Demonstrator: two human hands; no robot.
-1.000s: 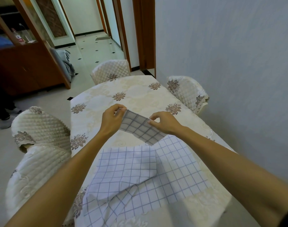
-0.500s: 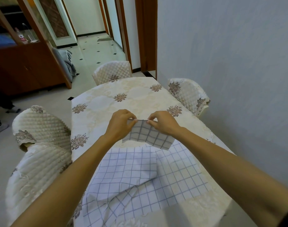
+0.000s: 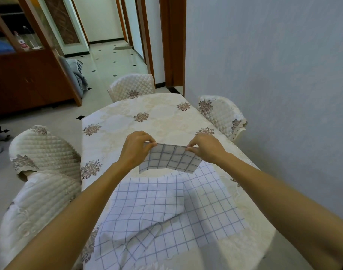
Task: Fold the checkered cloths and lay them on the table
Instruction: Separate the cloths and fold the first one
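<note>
Near the edge of the worktop (image 3: pixel 118 121) lie loose checkered cloths (image 3: pixel 166 211), overlapping. Just beyond, a small folded cloth (image 3: pixel 169 159) hangs above the worktop; the left hand (image 3: pixel 135 149) and the right hand (image 3: pixel 205 149) each pinch one top corner in a closed grip.

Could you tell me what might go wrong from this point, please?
1. The left hand and right hand only pinch the small cloth by its top corners, so its hanging layers could fall open.
2. The rumpled cloth below reaches the near edge of the table and might slide off if brushed.
</note>
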